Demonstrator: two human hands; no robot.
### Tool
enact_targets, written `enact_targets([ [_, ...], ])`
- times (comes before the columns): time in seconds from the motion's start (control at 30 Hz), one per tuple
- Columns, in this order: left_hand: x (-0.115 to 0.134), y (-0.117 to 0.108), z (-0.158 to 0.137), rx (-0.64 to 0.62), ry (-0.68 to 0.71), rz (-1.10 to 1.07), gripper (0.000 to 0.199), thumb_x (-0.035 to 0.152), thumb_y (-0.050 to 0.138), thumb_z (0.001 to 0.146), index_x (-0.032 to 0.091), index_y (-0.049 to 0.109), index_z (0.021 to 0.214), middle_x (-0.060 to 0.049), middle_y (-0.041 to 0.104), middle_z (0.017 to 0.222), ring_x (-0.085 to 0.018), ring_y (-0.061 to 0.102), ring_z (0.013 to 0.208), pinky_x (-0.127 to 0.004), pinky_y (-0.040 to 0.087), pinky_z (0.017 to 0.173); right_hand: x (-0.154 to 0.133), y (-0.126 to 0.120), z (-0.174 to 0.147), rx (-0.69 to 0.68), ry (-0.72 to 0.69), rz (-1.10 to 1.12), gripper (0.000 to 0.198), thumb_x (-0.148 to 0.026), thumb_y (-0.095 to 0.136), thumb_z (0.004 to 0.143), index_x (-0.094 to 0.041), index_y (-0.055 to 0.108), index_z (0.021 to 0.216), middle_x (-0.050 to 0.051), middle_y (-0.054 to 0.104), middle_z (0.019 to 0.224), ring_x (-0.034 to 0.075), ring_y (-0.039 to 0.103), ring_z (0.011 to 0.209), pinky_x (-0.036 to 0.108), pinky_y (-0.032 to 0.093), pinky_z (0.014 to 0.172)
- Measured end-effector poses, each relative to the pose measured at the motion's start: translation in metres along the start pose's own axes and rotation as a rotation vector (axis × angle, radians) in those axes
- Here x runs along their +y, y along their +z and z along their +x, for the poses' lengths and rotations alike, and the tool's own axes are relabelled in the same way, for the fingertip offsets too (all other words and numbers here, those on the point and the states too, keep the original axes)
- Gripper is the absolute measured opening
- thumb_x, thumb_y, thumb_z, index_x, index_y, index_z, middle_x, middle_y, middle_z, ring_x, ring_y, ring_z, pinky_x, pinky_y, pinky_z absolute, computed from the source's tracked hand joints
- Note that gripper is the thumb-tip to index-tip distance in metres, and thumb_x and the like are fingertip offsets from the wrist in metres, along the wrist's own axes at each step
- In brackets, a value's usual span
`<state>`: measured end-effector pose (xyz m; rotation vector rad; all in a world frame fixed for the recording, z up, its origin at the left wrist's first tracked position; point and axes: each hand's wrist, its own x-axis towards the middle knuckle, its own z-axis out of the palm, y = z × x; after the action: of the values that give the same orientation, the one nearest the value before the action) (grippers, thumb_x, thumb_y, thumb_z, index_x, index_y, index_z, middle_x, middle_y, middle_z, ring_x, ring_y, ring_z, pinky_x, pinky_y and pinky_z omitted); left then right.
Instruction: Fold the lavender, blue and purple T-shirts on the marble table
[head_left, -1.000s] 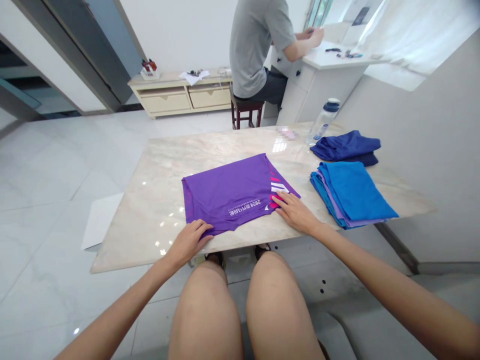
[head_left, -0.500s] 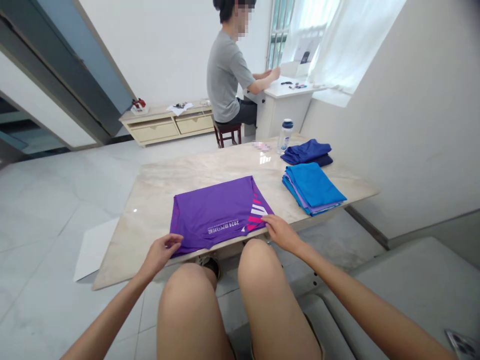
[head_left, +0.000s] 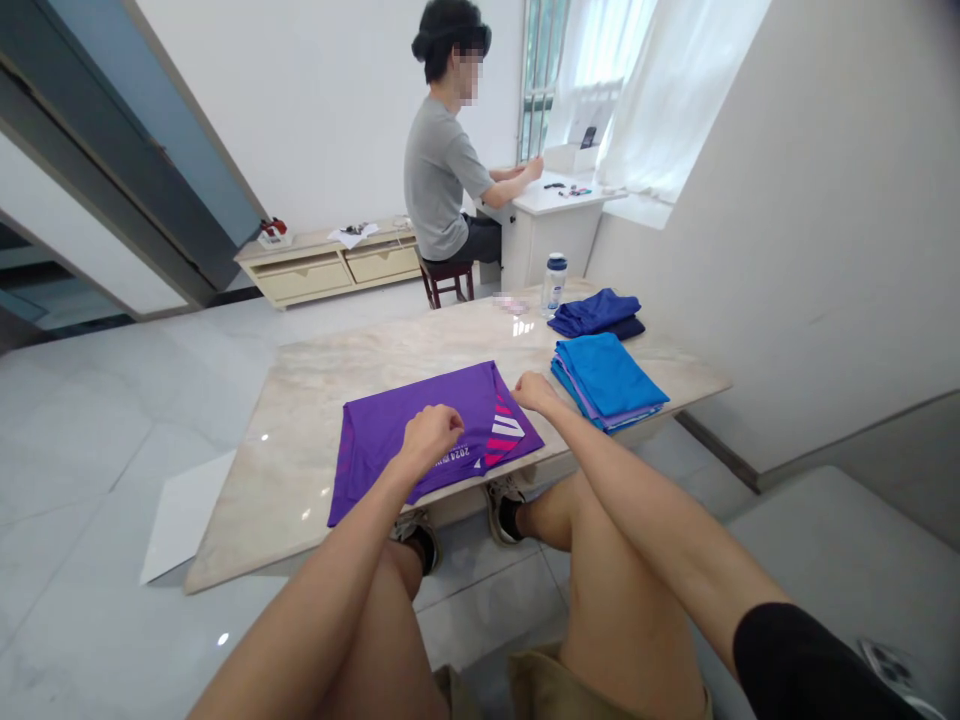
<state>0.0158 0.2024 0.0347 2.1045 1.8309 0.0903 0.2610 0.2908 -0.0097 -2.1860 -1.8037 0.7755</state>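
Marble tabletop: purple shirt let go at near corners

Shirt lies flat along front edge, left of centre. ~½ sec ago hands were at its near corners; now L hand is over its middle, fingers curled, R hand by far-R corner, fingers bunched. Can't tell if either pinches cloth. Near side's unheld now. White tub on low cabinet holds red bits, too small to ID.

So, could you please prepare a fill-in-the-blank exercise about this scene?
1. The bare left hand is over the flat cloth garment with pink-and-white stripes, whose main colour is ____.
2. In the picture, the bright-blue folded cloth stack lies to the garment's ____.
3. The clear plastic bottle has a lid coloured dark ____.

Missing words: purple; right; blue.
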Motion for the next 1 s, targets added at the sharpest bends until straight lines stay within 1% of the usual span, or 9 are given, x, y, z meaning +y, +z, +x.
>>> enact_targets([
  [0.1,-0.009,0.002,0.013,0.016,-0.064,-0.033,0.023,0.025,0.073,0.095,0.028,0.091,0.108,-0.009,0.088,0.112,-0.032,0.08,0.113,-0.037,0.06,0.099,0.029,0.014,0.002,-0.099,0.074,-0.005,0.022,-0.027,0.082,0.097,-0.005,0.083,0.094,0.025,0.084,0.095,0.033,0.085,0.096,0.032,0.063,0.088],
  [0.23,-0.015,0.012,0.034,-0.048,-0.111,-0.096,0.022,0.021,0.076,0.093,0.025,0.092,0.107,-0.011,0.087,0.117,-0.031,0.08,0.116,-0.033,0.059,0.099,0.049,0.024,0.015,-0.231,0.166,0.043,0.033,-0.038,0.089,0.094,-0.006,0.08,0.088,0.016,0.079,0.073,0.024,0.079,0.066,0.029,0.063,0.067],
  [0.37,-0.006,0.036,0.052,-0.114,-0.114,-0.151,0.018,0.021,0.079,0.092,0.025,0.092,0.104,-0.008,0.088,0.112,-0.026,0.082,0.111,-0.027,0.058,0.096,0.05,0.039,0.023,-0.234,0.204,0.072,0.034,-0.038,0.097,0.086,-0.008,0.08,0.088,0.011,0.075,0.065,0.02,0.074,0.061,0.023,0.055,0.056],
  [0.47,0.01,0.056,0.059,-0.154,-0.125,-0.166,0.018,0.031,0.078,0.097,0.022,0.091,0.104,-0.012,0.088,0.111,-0.028,0.082,0.112,-0.028,0.058,0.095,0.044,0.049,0.024,-0.23,0.215,0.11,0.031,-0.035,0.097,0.085,-0.009,0.08,0.089,0.006,0.072,0.062,0.017,0.07,0.058,0.021,0.05,0.051],
  [0.57,0.034,0.073,0.059,-0.172,-0.142,-0.157,0.032,0.045,0.075,0.101,0.017,0.09,0.106,-0.02,0.086,0.115,-0.034,0.082,0.118,-0.033,0.06,0.096,0.036,0.055,0.024,-0.252,0.215,0.175,0.028,-0.032,0.096,0.085,-0.01,0.079,0.086,0.002,0.067,0.058,0.015,0.064,0.054,0.021,0.047,0.049],
  [0.7,0.069,0.09,0.056,-0.173,-0.144,-0.181,0.064,0.07,0.074,0.096,0.015,0.085,0.125,-0.025,0.082,0.128,-0.041,0.078,0.126,-0.037,0.062,0.098,0.029,0.054,0.023,-0.256,0.197,0.292,0.029,-0.032,0.09,0.091,-0.012,0.075,0.077,0.0,0.061,0.054,0.011,0.055,0.051,0.02,0.041,0.046],
  [0.77,0.08,0.095,0.057,-0.149,-0.178,-0.234,0.074,0.077,0.07,0.096,0.014,0.083,0.132,-0.027,0.08,0.135,-0.042,0.076,0.131,-0.039,0.061,0.102,0.028,0.053,0.02,-0.258,0.179,0.362,0.031,-0.032,0.087,0.095,-0.012,0.073,0.075,0.001,0.063,0.057,0.01,0.054,0.052,0.019,0.04,0.047],
  [0.83,0.085,0.098,0.062,-0.126,-0.244,-0.292,0.071,0.072,0.071,0.098,0.012,0.081,0.135,-0.028,0.077,0.14,-0.042,0.075,0.133,-0.039,0.061,0.104,0.027,0.051,0.017,-0.27,0.171,0.433,0.03,-0.033,0.082,0.099,-0.012,0.074,0.079,0.004,0.07,0.064,0.011,0.059,0.056,0.019,0.045,0.051],
  [1.0,0.081,0.095,0.073,-0.133,-0.336,-0.379,0.046,0.039,0.078,0.098,0.008,0.081,0.132,-0.03,0.077,0.14,-0.04,0.076,0.131,-0.037,0.062,0.098,0.026,0.047,0.01,-0.275,0.22,0.54,0.028,-0.031,0.061,0.112,-0.012,0.074,0.095,0.01,0.079,0.084,0.013,0.072,0.069,0.019,0.057,0.064],
])
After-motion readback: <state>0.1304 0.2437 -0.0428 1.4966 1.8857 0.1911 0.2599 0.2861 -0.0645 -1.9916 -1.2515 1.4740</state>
